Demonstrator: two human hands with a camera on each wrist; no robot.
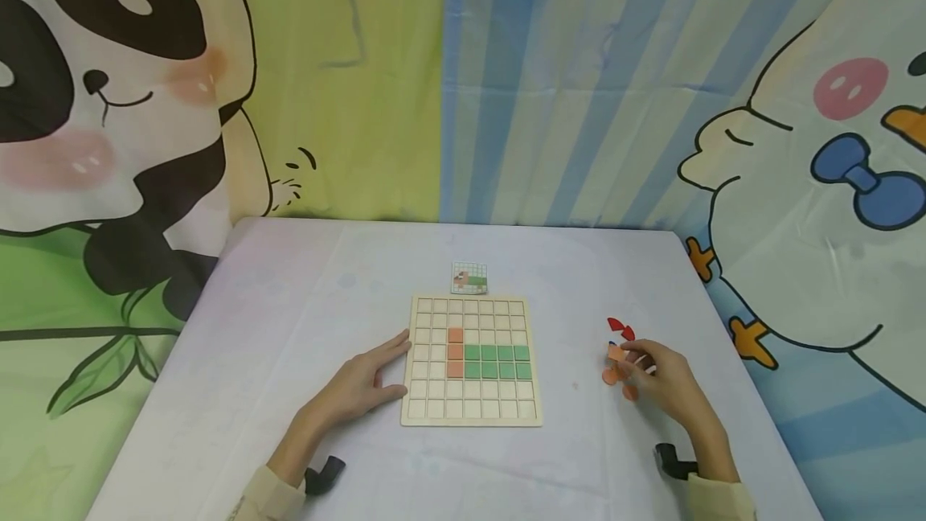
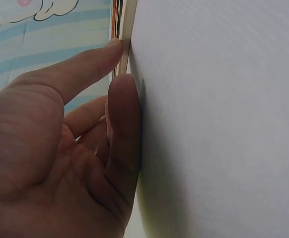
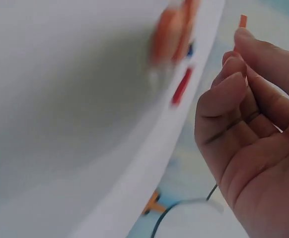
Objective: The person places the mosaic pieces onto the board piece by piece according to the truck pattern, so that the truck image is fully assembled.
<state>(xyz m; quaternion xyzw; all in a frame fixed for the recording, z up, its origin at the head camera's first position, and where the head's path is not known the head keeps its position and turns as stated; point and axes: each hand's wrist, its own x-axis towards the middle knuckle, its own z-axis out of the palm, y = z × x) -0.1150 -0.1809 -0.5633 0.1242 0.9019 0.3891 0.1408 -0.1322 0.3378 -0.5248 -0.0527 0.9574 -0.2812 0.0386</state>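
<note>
Right hand (image 1: 665, 384) has a small orange tile (image 1: 615, 352) pinched between thumb and fingertips, right by the loose pieces on the right side of the table (image 1: 579, 473). Left hand (image 1: 358, 384) has hold of nothing: fingers pretty straight, thumb spread away from them, tips touching the left edge of the wooden board (image 1: 472, 423). Each wrist has a black curved bit (image 1: 325, 476) beside it, then a cream sleeve (image 1: 271, 497).

The right hand blocks part of the pile, so my count could be short, but I get two red pieces (image 1: 628, 334), a bit of blue (image 1: 612, 343) and two rounded orange pieces (image 1: 611, 377) besides the pinched one. That tile is flat and thin, seen edge-on from the right wrist.

The board sits mid-table, pale wood, 7 by 7 cells. Three orange squares (image 1: 455, 352) are stacked in the third column, and eight green squares (image 1: 489, 353) run in two rows of four from there to the right side. One small card (image 1: 469, 278) with a gridded orange-and-green picture lies at the far edge.

Behind it all hangs a printed curtain (image 1: 506, 103), one panda (image 1: 181, 171) on the left, one white bird (image 1: 796, 264) on the right.
</note>
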